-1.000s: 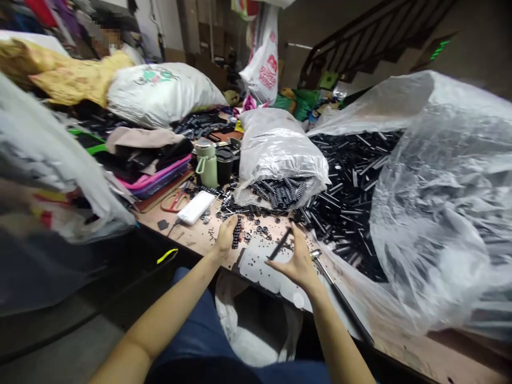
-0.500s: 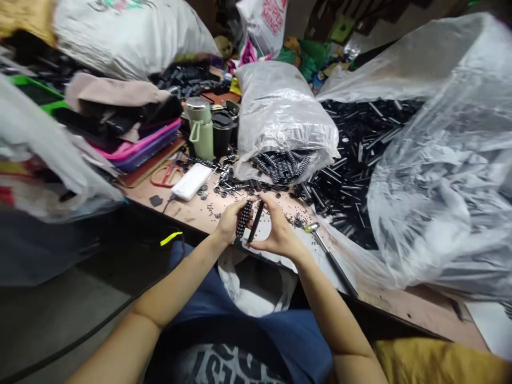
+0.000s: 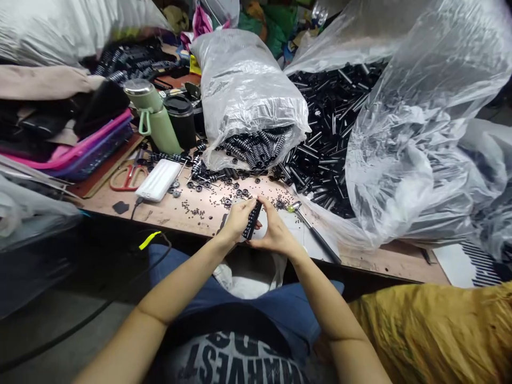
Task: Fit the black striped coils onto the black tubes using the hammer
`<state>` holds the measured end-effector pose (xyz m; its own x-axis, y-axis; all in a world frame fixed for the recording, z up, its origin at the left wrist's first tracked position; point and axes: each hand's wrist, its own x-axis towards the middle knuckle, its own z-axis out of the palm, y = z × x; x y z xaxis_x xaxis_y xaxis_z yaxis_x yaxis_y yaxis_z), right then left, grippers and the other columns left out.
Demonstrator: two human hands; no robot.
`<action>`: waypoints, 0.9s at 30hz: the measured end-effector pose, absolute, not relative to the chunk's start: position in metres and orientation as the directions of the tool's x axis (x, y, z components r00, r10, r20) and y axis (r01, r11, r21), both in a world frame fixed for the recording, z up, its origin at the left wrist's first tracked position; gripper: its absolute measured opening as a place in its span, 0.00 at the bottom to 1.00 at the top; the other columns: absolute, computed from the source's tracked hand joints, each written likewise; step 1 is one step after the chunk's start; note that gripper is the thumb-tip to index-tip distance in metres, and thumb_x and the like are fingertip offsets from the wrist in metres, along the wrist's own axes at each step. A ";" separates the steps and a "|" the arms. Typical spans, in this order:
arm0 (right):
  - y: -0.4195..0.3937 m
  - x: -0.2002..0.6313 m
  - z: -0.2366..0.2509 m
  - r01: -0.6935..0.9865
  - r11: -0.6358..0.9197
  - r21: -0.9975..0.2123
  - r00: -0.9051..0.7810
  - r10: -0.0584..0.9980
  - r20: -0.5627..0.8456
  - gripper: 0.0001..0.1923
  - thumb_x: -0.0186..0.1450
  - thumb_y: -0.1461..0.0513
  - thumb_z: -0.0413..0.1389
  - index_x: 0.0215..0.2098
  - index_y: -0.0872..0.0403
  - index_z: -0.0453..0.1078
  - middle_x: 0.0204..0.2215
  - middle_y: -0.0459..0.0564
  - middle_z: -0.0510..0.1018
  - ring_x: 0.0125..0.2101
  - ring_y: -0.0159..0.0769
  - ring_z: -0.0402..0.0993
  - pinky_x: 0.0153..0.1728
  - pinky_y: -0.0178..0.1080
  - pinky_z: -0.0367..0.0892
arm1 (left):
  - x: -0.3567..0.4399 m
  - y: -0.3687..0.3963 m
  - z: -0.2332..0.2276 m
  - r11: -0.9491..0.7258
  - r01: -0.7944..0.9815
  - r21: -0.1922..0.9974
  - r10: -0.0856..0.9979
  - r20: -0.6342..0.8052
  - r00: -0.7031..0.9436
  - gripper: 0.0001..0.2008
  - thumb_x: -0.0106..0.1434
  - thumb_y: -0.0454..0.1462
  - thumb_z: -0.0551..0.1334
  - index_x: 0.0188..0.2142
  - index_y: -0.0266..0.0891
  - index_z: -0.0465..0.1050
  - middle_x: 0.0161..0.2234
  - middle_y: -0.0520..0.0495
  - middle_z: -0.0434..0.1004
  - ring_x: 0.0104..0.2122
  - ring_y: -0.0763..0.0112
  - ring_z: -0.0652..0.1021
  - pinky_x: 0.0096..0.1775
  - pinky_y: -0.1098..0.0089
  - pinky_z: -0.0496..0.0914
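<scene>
My left hand (image 3: 238, 220) is closed around a small black piece with rows of pale marks (image 3: 249, 224), held tilted over the table's front edge. Thumb and fingers of my right hand (image 3: 276, 229) span the ends of a narrow black bar (image 3: 256, 220), which lies along the right side of the marked piece. I cannot tell whether the two are joined. Just right of my right hand lies a hammer (image 3: 316, 234) with a yellowish head and a black handle. Tiny dark bits (image 3: 194, 209) are scattered on the table behind my hands.
A clear bag of ridged black pieces (image 3: 252, 80) lies behind my hands. To its right, a large plastic sack (image 3: 392, 176) spills black tubes (image 3: 328, 128). On the left are a white power bank (image 3: 159, 180), red scissors (image 3: 128, 177), a green flask (image 3: 156, 120) and a black cup (image 3: 181, 120).
My right hand has brought the black bar leftward against the marked piece in my left hand; a gap separated them before. The view has shifted right and down.
</scene>
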<state>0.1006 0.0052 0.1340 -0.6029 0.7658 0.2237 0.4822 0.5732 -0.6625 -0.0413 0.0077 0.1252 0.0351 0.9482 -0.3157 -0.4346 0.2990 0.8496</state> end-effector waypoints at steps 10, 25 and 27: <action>0.004 0.123 0.115 0.495 0.460 -0.737 -0.506 0.842 0.185 0.57 0.43 0.61 0.68 0.65 0.54 0.43 0.61 0.62 0.55 0.63 0.52 0.51 0.63 0.54 0.52 | -0.013 0.011 0.122 0.439 -0.404 0.803 0.896 -0.425 0.129 0.17 0.58 0.48 0.63 0.32 0.35 0.69 0.19 0.55 0.66 0.13 0.76 0.71 0.14 0.77 0.65; -0.004 0.129 0.101 0.312 0.223 -0.923 -0.425 0.902 0.074 0.57 0.44 0.56 0.70 0.64 0.52 0.45 0.63 0.60 0.50 0.64 0.47 0.50 0.61 0.49 0.58 | -0.005 0.011 0.103 0.313 -0.186 0.931 0.948 -0.293 0.125 0.17 0.62 0.48 0.59 0.38 0.35 0.73 0.18 0.53 0.67 0.13 0.75 0.69 0.15 0.77 0.63; -0.003 0.129 0.103 0.285 0.185 -0.940 -0.421 0.906 0.050 0.57 0.43 0.55 0.71 0.64 0.52 0.46 0.63 0.59 0.51 0.64 0.46 0.51 0.61 0.48 0.59 | -0.006 0.011 0.103 0.307 -0.166 0.937 0.949 -0.288 0.131 0.18 0.62 0.48 0.59 0.38 0.35 0.74 0.16 0.54 0.66 0.13 0.74 0.69 0.15 0.77 0.62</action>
<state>0.1294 -0.0032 0.1027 -0.4208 0.9058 0.0502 0.2853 0.1847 -0.9405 -0.0062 0.0114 0.1033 0.1305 0.9487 -0.2881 -0.1663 0.3074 0.9369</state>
